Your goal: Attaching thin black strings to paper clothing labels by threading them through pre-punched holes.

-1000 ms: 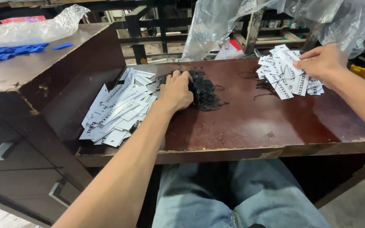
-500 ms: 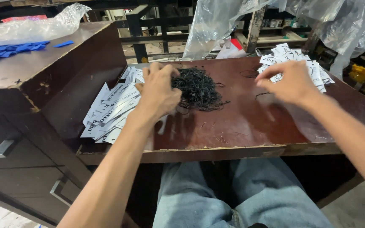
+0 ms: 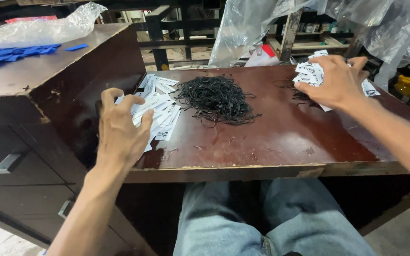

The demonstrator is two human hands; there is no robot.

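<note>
Withdrawn from the black string tangle point(image 3: 217, 98) at mid-bench point(image 3: 281, 142), the left hand point(image 3: 122, 128) hovered open over the left tag pile point(image 3: 160, 106); the right hand point(image 3: 338, 80) pressed, fingers spread, on the right tags point(image 3: 312, 68).

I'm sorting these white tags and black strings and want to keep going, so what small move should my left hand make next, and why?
Probably lower the left hand onto the left pile of white tags and pinch off one tag. The hand hovers open above that pile, holding nothing, while the right hand already rests on the right pile of tags. The heap of black strings lies between them.
</note>
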